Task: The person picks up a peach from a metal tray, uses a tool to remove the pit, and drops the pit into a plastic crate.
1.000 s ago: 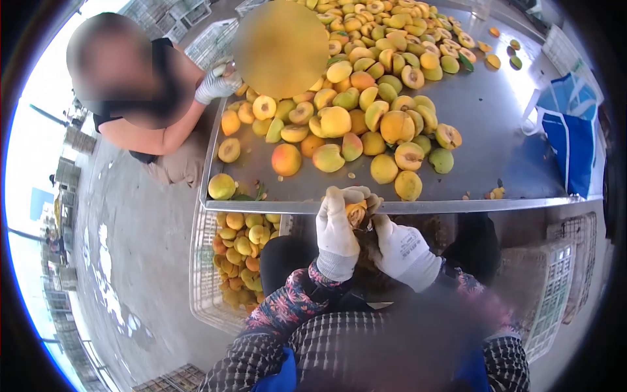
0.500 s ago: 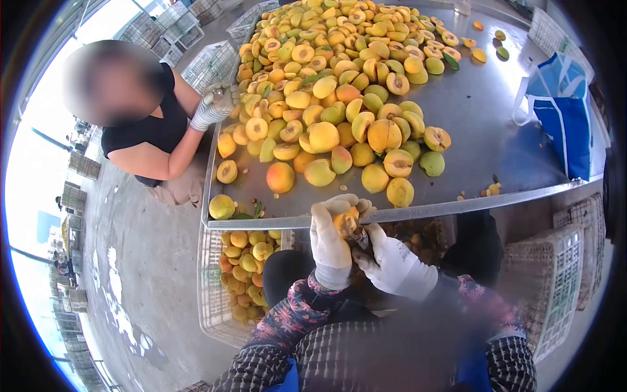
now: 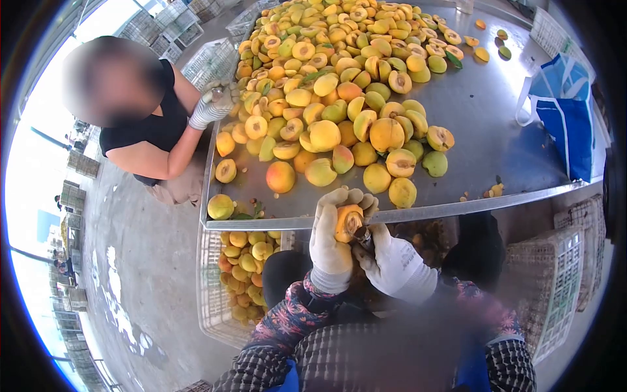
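Note:
My left hand [image 3: 330, 245], in a white glove, is wrapped round a cut yellow peach [image 3: 348, 223] just off the table's front edge. The cut orange flesh faces up and toward my right side. My right hand [image 3: 400, 264], gloved too, is closed on a small dark pitting tool [image 3: 364, 239]. The tool's tip meets the peach at its middle, where a dark brown spot shows; the tip's shape is hard to make out. Beyond my hands, a large heap of halved and whole peaches [image 3: 324, 135] covers much of the metal table [image 3: 483, 140].
Under the table stands a white crate [image 3: 212, 307] holding peaches; a darker pile of fruit or pits [image 3: 428, 238] lies beneath my hands. Stacked crates [image 3: 545, 281] stand at the right. A blue bag [image 3: 565, 134] sits on the table. A gloved co-worker [image 3: 150, 130] stands at the left.
My left hand has opened its fingers a little and turned the peach, so more of its cut face shows. The tool in my right hand has drawn slightly down from it.

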`<state>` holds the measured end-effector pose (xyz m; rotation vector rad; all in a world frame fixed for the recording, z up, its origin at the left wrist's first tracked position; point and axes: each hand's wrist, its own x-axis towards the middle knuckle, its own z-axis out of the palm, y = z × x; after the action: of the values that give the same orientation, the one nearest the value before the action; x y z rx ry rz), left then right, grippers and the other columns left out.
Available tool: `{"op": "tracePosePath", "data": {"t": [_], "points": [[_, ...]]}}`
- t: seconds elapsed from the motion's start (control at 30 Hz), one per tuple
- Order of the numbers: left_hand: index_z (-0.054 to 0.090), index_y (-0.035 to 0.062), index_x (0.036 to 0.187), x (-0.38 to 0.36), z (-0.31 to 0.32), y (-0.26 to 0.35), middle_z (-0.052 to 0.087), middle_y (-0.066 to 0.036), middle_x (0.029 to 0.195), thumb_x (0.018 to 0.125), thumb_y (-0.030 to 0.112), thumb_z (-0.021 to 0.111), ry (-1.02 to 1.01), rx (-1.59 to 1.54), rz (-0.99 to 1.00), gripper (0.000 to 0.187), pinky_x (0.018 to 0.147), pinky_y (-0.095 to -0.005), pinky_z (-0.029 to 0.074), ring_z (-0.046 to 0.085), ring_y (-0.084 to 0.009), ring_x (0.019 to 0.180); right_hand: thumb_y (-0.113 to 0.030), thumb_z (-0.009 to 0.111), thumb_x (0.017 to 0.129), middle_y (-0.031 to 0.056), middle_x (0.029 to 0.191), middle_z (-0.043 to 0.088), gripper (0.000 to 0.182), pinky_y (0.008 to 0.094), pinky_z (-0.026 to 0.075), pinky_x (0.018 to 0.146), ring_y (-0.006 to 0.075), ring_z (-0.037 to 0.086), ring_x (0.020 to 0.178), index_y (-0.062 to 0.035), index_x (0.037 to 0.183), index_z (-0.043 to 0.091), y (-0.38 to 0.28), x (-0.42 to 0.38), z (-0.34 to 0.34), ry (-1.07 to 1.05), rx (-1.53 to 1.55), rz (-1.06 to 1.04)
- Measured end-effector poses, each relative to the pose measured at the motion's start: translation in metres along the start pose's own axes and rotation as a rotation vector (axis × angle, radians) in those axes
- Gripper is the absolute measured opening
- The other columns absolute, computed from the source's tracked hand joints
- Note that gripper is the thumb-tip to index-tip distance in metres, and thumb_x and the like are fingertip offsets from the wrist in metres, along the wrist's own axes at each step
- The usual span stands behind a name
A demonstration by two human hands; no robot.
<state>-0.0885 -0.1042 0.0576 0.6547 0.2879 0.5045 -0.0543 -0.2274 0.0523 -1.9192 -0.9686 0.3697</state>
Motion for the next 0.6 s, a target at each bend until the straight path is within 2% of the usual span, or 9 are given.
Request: {"op": "tracePosePath", "data": {"t": [0.1, 0.23, 0.37, 0.43, 0.47, 0.5, 0.6], "points": [[0.052, 0.002, 0.113, 0.003, -0.014, -0.001, 0.059, -0.014, 0.111, 0.102, 0.026, 0.041, -0.056, -0.034, -0.049, 0.029, 0.101, -0.0509, 0.046, 0.06, -0.0324, 0.107, -0.013, 0.06, 0.091, 0.0225, 0.081, 0.063, 0.049, 0.0476, 0.047, 0.056, 0.0415, 0.062, 0.066, 0.0055, 0.13, 0.037, 0.0, 0.0, -0.005, -0.058, -0.047, -0.015], [0.054, 0.0015, 0.108, 0.003, -0.019, -0.001, 0.06, -0.015, 0.108, 0.101, 0.024, 0.041, -0.048, -0.072, -0.129, 0.027, 0.1, -0.0498, 0.046, 0.06, -0.0333, 0.105, -0.011, 0.061, 0.087, 0.0234, 0.081, 0.063, 0.048, 0.0485, 0.047, 0.058, 0.0411, 0.063, 0.069, 0.004, 0.126, 0.039, 0.002, 0.002, -0.012, -0.129, -0.309, -0.004], [0.055, 0.0005, 0.105, 0.011, -0.022, 0.007, 0.061, -0.016, 0.107, 0.101, 0.025, 0.043, -0.101, -0.033, -0.239, 0.028, 0.1, -0.0491, 0.047, 0.061, -0.0344, 0.104, -0.013, 0.063, 0.087, 0.0223, 0.082, 0.063, 0.048, 0.0476, 0.048, 0.061, 0.0406, 0.063, 0.071, 0.0025, 0.127, 0.04, 0.005, 0.001, -0.014, -0.099, -0.066, 0.018], [0.056, -0.0003, 0.104, 0.013, -0.013, 0.012, 0.061, -0.017, 0.107, 0.101, 0.028, 0.044, -0.064, 0.002, -0.271, 0.031, 0.099, -0.0488, 0.047, 0.06, -0.034, 0.104, -0.014, 0.063, 0.087, 0.0222, 0.083, 0.063, 0.049, 0.0476, 0.049, 0.062, 0.0407, 0.063, 0.073, 0.0022, 0.127, 0.041, 0.013, 0.002, -0.014, -0.059, -0.001, -0.019], [0.056, -0.0007, 0.103, 0.013, -0.006, 0.017, 0.061, -0.017, 0.106, 0.101, 0.029, 0.044, -0.045, 0.019, -0.286, 0.032, 0.099, -0.0486, 0.048, 0.06, -0.0338, 0.103, -0.014, 0.063, 0.087, 0.0218, 0.084, 0.063, 0.048, 0.0476, 0.049, 0.062, 0.0406, 0.063, 0.073, 0.0023, 0.126, 0.041, 0.013, 0.002, -0.017, -0.069, -0.071, -0.025], [0.056, -0.0016, 0.102, 0.013, 0.004, 0.025, 0.06, -0.016, 0.104, 0.101, 0.037, 0.047, 0.064, -0.11, -0.408, 0.039, 0.097, -0.0477, 0.049, 0.06, -0.0324, 0.101, -0.014, 0.064, 0.087, 0.0215, 0.084, 0.063, 0.048, 0.0476, 0.049, 0.063, 0.0405, 0.063, 0.073, 0.0024, 0.126, 0.041, 0.008, 0.004, -0.023, -0.078, -0.141, -0.032], [0.057, -0.0003, 0.101, 0.008, -0.002, 0.018, 0.058, -0.014, 0.101, 0.101, 0.042, 0.05, 0.108, -0.053, -0.282, 0.043, 0.095, -0.0467, 0.05, 0.06, -0.0304, 0.099, -0.013, 0.064, 0.086, 0.0206, 0.084, 0.064, 0.047, 0.0472, 0.05, 0.063, 0.0403, 0.063, 0.074, 0.0023, 0.125, 0.042, 0.009, 0.006, -0.021, -0.11, -0.298, -0.046]]}}
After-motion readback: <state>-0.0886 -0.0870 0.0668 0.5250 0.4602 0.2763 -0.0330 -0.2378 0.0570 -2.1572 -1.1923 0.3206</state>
